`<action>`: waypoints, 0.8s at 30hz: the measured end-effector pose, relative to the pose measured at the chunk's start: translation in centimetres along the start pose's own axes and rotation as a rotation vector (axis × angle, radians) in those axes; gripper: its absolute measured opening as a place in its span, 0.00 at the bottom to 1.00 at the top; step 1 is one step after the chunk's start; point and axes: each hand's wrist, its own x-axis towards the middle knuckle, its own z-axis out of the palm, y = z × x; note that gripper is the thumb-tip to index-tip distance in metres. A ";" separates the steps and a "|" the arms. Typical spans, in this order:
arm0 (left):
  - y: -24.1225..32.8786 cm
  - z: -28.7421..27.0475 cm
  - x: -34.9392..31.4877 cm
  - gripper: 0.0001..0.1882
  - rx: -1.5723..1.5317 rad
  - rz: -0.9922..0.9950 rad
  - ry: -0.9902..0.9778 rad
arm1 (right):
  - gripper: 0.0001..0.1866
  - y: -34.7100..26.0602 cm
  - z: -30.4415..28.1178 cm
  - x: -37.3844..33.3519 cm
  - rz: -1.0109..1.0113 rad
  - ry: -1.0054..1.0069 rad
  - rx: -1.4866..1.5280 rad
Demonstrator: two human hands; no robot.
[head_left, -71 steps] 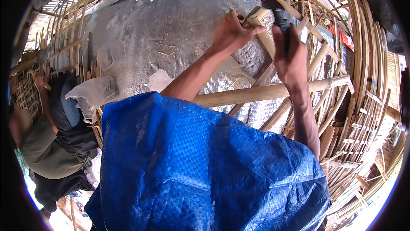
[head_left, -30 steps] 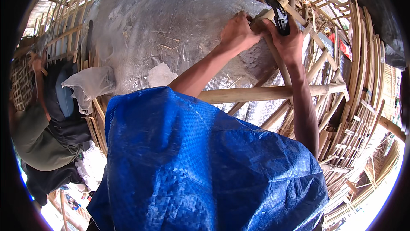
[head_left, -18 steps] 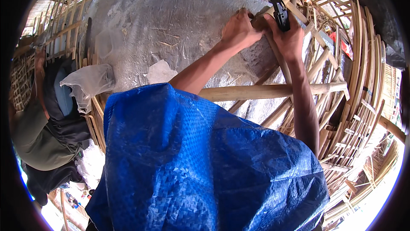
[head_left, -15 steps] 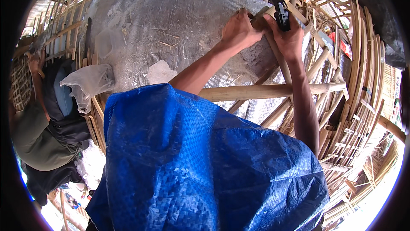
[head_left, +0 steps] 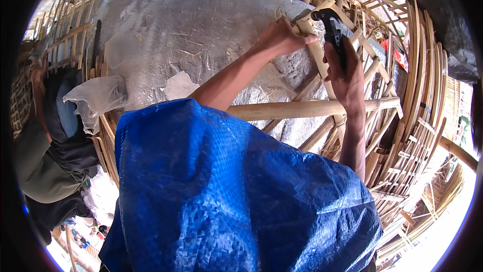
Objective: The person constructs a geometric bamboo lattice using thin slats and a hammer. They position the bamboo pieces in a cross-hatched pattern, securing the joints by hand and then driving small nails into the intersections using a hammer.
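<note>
My left hand (head_left: 280, 35) grips the top of a slanted cane strut (head_left: 322, 66) of a bamboo frame and pins a small wooden piece there. Just to its right, my right hand (head_left: 347, 78) is closed on the handle of a black hammer (head_left: 329, 20), whose head sits at the strut's upper joint by my left fingertips. A thick horizontal bamboo pole (head_left: 302, 108) crosses under both forearms. A blue woven tarp (head_left: 226, 196) covers my lap and fills the lower middle of the view.
A silver foil-like sheet (head_left: 191, 30) lies behind the frame. Stacked curved rattan frames (head_left: 417, 101) crowd the right side. A clear plastic bag (head_left: 98, 96) hangs at the left, near another person in dark clothes (head_left: 50, 161).
Both hands have shifted slightly up and right along the strut since the earliest frame. The hammer head has stayed at the joint over the last second.
</note>
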 end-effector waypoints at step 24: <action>-1.6 -0.1 0.7 0.31 0.065 -0.027 0.085 | 0.11 -1.3 1.3 -1.1 -0.387 0.264 0.007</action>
